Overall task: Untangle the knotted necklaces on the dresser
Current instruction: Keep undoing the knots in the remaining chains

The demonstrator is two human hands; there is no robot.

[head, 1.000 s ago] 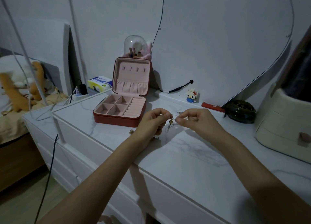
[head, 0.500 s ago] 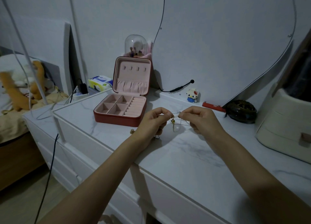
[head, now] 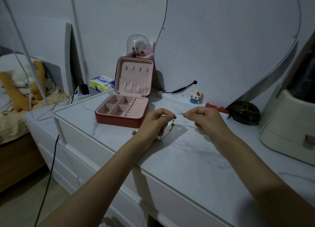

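Two hands are held just above the white dresser (head: pixel 196 167), near the middle. The left hand (head: pixel 153 123) pinches the thin necklaces (head: pixel 177 123) with curled fingers. The right hand (head: pixel 208 119) pinches the same chains from the right side. The chains stretch between the hands, and a bit with small beads hangs down under the left hand. An open pink jewelry box (head: pixel 124 107) sits to the far left
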